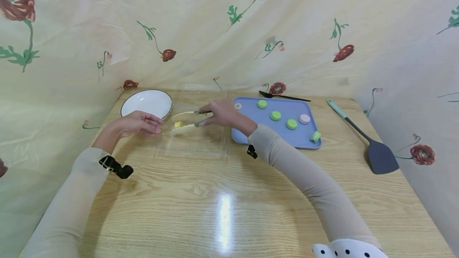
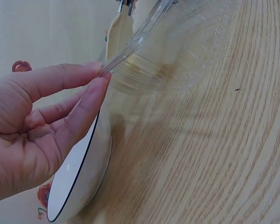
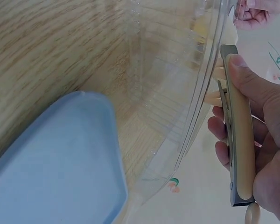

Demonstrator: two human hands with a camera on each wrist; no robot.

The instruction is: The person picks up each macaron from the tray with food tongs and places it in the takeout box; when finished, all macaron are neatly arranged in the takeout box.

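Observation:
My left hand [image 1: 141,124] pinches the rim of a clear plastic box [image 1: 195,154] between thumb and forefinger, as the left wrist view shows. My right hand [image 1: 224,112] holds tongs [image 3: 242,135] with beige handles and cream tips, reaching over the box. A small yellow macaron [image 1: 178,124] is inside the box, between the spread tong tips; whether they touch it cannot be told. Right of the box lies a blue tray [image 1: 251,132] bearing several green macarons [image 1: 275,115], a pale pink macaron [image 1: 304,119] and a small pale ring-like piece [image 1: 238,106].
A white bowl [image 1: 147,102] with a dark rim stands behind my left hand. Behind the tray lies a black fork [image 1: 283,96]. A spatula [image 1: 381,156] with a mint handle lies at the table's right side. Floral cloth [image 1: 215,31] hangs around the table's back and sides.

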